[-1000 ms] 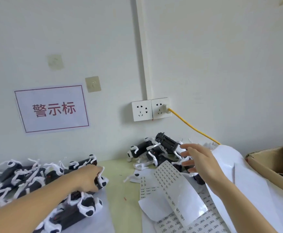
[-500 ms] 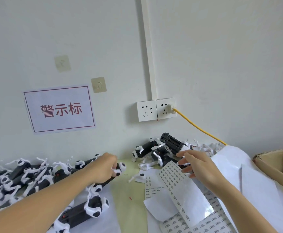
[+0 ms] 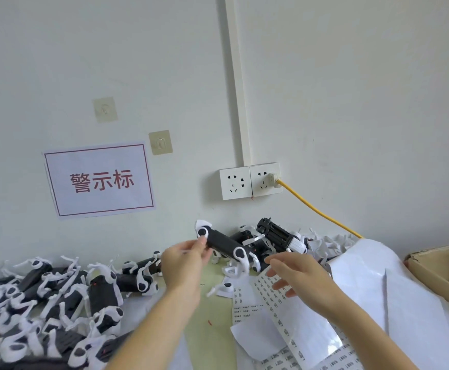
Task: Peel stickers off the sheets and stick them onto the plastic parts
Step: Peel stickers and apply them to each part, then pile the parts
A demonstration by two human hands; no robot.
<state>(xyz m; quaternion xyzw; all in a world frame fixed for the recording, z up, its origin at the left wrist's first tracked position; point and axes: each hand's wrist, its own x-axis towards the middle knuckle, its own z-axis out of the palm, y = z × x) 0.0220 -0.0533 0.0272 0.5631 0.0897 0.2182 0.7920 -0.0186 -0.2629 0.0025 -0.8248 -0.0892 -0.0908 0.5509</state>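
Observation:
My left hand (image 3: 184,264) holds a black plastic part with white ends (image 3: 222,243) up above the table, gripped at its left end. My right hand (image 3: 302,276) hovers with fingers spread over a curled sticker sheet (image 3: 277,300) printed with rows of small labels; whether a fingertip touches a sticker I cannot tell. More sticker sheets (image 3: 247,311) lie flat beneath it.
A big pile of black-and-white parts (image 3: 57,303) covers the table's left. Another heap of parts (image 3: 277,236) lies against the wall under a double socket (image 3: 250,180) with a yellow cable (image 3: 322,213). White backing paper (image 3: 394,289) and a cardboard box (image 3: 442,271) are at the right.
My left hand has lifted one part out of the left pile and carried it up and right, toward the middle. My right hand stayed over the sticker sheet, shifting slightly toward me.

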